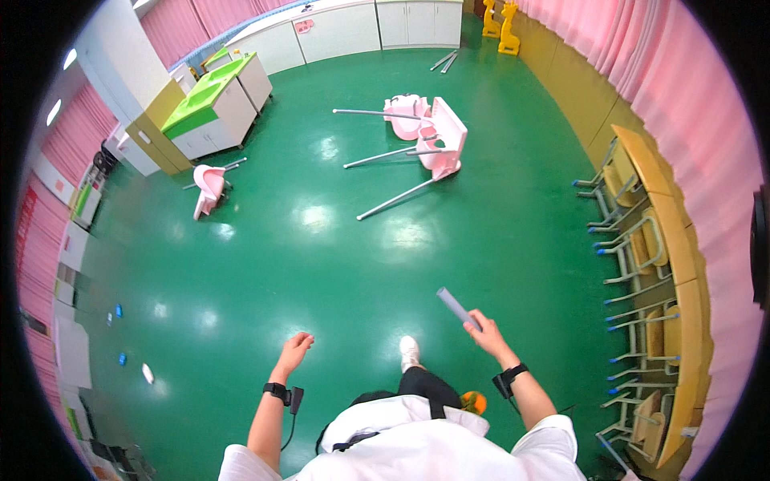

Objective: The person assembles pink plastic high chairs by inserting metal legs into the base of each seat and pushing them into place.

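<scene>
My right hand (487, 334) is wrapped round a short grey tube (458, 308), which points away and to the left. My left hand (297, 351) hangs over the floor with its fingers loosely curled together, and nothing shows in it. Further ahead a pink plastic chair (443, 144) lies on its side, its long grey legs stretching left. Touching or just behind it is another pink seat piece (407, 115). A smaller pink chair part (210, 190) with grey tubes lies at the left, near a cabinet. Neither hand touches these pink pieces.
Tables with upturned wooden chairs (654, 236) line the right wall. A green-topped white unit (215, 108) stands at the far left. Grey tubes (445, 61) and yellow giraffe figures (508, 30) are at the back. Small blue items (122, 359) and a white object (147, 373) lie left.
</scene>
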`<action>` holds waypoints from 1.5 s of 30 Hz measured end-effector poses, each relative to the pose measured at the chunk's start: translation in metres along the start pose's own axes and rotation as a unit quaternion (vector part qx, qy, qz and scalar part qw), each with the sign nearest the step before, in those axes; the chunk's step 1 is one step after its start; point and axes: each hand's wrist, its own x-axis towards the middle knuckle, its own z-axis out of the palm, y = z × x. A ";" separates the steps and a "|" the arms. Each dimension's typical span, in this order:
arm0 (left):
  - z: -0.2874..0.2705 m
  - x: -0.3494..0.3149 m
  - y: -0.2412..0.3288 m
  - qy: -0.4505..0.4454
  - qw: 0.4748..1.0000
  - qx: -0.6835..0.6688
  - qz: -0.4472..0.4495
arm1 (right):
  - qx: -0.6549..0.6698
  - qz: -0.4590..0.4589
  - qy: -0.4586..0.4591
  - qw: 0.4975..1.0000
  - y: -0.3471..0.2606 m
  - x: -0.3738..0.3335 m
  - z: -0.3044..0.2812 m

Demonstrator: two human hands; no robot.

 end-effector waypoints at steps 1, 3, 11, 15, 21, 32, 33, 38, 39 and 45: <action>-0.011 0.006 0.016 -0.002 1.000 -0.002 0.006 | -0.060 -0.119 0.057 0.989 -0.013 0.020 0.001; -0.034 0.024 0.037 0.014 1.000 -0.010 -0.009 | -0.091 -0.169 0.080 0.978 -0.055 0.062 0.000; -0.062 0.162 0.200 -0.112 0.980 -0.107 0.128 | -0.396 -0.366 0.166 0.826 -0.159 0.193 -0.006; -0.043 0.254 0.263 -0.206 0.953 -0.174 0.138 | -0.456 -0.371 0.156 0.794 -0.195 0.256 0.008; -0.015 0.391 0.274 -0.280 0.948 -0.105 0.107 | -0.476 -0.293 0.162 0.813 -0.230 0.332 0.020; 0.053 0.582 0.336 -0.413 0.895 0.026 0.166 | -0.050 0.137 -0.160 0.976 -0.169 0.445 -0.024; 0.062 0.593 0.339 -0.423 0.891 0.036 0.162 | 0.042 0.170 -0.136 0.975 -0.157 0.452 -0.023; 0.076 0.694 0.330 -0.401 0.916 0.014 0.020 | 0.217 0.272 -0.091 0.933 -0.121 0.520 -0.009; 0.077 0.721 0.317 -0.402 0.915 0.024 0.000 | 0.235 0.279 -0.096 0.926 -0.112 0.538 -0.009; 0.125 0.848 0.304 -0.397 0.908 0.116 -0.064 | 0.358 0.381 -0.049 0.851 -0.049 0.600 0.051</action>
